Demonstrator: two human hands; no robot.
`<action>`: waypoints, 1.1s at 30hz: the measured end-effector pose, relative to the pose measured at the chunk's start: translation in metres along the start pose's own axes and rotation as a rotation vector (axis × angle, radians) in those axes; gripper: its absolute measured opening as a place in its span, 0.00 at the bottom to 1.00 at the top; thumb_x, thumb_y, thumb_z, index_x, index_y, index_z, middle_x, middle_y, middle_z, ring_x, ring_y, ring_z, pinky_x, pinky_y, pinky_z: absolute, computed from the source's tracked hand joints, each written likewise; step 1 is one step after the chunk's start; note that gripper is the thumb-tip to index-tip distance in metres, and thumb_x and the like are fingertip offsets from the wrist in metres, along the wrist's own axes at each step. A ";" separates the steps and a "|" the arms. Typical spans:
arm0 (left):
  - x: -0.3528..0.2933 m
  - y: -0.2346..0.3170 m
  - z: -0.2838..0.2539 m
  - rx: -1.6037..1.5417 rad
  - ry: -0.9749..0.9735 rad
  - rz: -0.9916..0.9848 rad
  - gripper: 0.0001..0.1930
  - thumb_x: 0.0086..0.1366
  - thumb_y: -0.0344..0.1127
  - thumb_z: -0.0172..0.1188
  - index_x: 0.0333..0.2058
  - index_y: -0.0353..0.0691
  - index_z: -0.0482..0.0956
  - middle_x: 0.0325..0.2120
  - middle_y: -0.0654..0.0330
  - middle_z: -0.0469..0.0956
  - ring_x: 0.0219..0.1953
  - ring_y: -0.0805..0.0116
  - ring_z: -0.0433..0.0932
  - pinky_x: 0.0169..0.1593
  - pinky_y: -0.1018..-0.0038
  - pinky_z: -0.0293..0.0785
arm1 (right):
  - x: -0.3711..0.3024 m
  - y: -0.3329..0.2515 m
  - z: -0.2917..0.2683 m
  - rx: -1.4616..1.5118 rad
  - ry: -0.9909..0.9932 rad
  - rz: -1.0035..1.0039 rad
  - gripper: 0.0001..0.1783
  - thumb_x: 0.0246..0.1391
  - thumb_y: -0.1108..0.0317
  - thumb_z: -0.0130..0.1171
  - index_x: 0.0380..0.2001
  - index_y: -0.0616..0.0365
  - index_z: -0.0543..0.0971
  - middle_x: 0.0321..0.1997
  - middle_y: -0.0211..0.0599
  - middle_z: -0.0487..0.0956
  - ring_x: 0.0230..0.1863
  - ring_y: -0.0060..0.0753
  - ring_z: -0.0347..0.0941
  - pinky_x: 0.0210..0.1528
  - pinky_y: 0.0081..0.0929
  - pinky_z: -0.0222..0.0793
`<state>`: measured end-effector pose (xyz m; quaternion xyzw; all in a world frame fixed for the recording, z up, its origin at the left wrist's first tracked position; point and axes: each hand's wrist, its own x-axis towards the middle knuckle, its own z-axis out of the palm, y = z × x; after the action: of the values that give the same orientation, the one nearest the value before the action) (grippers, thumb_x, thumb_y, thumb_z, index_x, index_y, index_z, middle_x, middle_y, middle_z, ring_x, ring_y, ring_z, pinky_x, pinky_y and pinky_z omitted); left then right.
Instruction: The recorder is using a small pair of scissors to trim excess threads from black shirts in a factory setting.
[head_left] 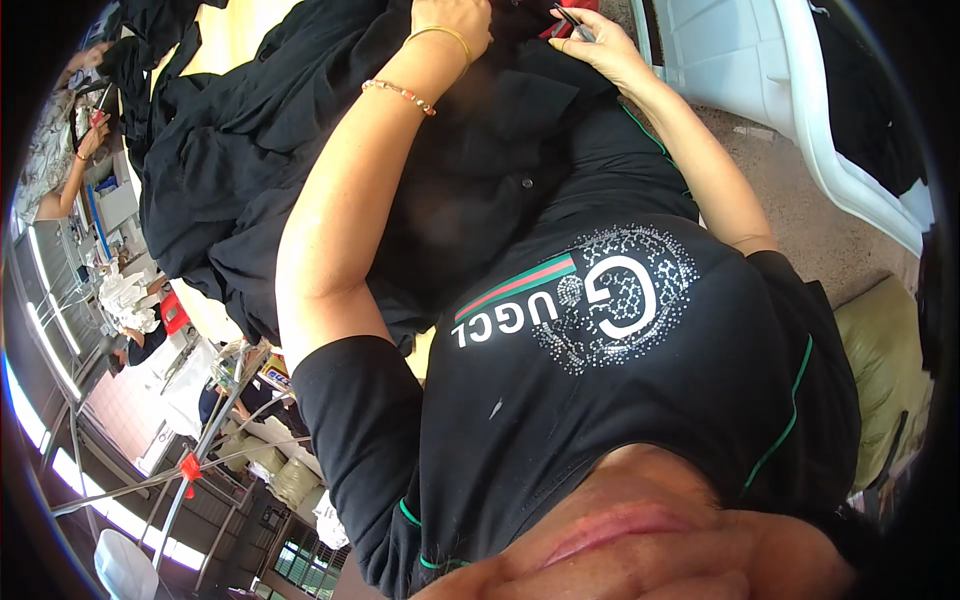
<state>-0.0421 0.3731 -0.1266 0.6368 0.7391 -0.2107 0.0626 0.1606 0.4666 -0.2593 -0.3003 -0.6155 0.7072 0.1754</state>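
Note:
A black garment (470,150) with a small dark button lies heaped across my lap and up over the pale table. At the top edge, my left hand (452,28) is curled closed against the black cloth. The frame cuts off part of it, and what its fingers hold is hidden. To its right, my right hand (608,52) is closed around a small dark tool with narrow points, which looks like thread snips (577,27). Something red (553,27) sits just behind the snips, partly covered.
A pale yellow tabletop (235,35) shows beneath the black cloth. On the right stands a large white plastic bin (735,55) with dark cloth by it. An olive-green bundle (880,370) is at the lower right. Other people work at the far left, one with a hand (93,140) raised.

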 end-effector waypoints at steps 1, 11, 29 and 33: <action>-0.002 -0.003 0.004 -0.040 0.007 -0.042 0.18 0.59 0.48 0.70 0.43 0.44 0.87 0.46 0.57 0.84 0.53 0.58 0.80 0.54 0.63 0.77 | -0.004 -0.012 0.006 -0.114 -0.017 0.028 0.25 0.60 0.68 0.68 0.61 0.57 0.78 0.32 0.15 0.74 0.36 0.08 0.67 0.44 0.11 0.64; -0.035 -0.045 0.011 -0.573 0.527 0.041 0.10 0.57 0.36 0.73 0.34 0.37 0.87 0.34 0.56 0.84 0.38 0.57 0.83 0.46 0.67 0.79 | -0.023 -0.073 0.029 -0.059 -0.031 -0.221 0.27 0.56 0.75 0.69 0.59 0.62 0.75 0.29 0.18 0.68 0.28 0.11 0.62 0.32 0.14 0.60; -0.191 -0.012 -0.060 -1.722 0.379 -0.072 0.09 0.70 0.26 0.63 0.47 0.32 0.82 0.39 0.65 0.83 0.44 0.80 0.79 0.52 0.83 0.73 | -0.082 -0.248 0.055 -0.485 -0.285 -0.740 0.22 0.57 0.70 0.70 0.54 0.67 0.81 0.41 0.39 0.80 0.37 0.30 0.76 0.40 0.22 0.71; -0.190 -0.004 -0.049 -1.735 0.374 -0.067 0.09 0.71 0.27 0.61 0.47 0.32 0.81 0.39 0.67 0.82 0.44 0.81 0.78 0.52 0.84 0.72 | -0.070 -0.242 0.055 -0.603 -0.377 -0.821 0.23 0.53 0.72 0.72 0.53 0.65 0.83 0.38 0.37 0.80 0.35 0.31 0.75 0.37 0.24 0.69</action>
<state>-0.0026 0.2183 -0.0125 0.3672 0.6547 0.5295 0.3952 0.1486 0.4250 -0.0050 0.0597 -0.8787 0.4141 0.2298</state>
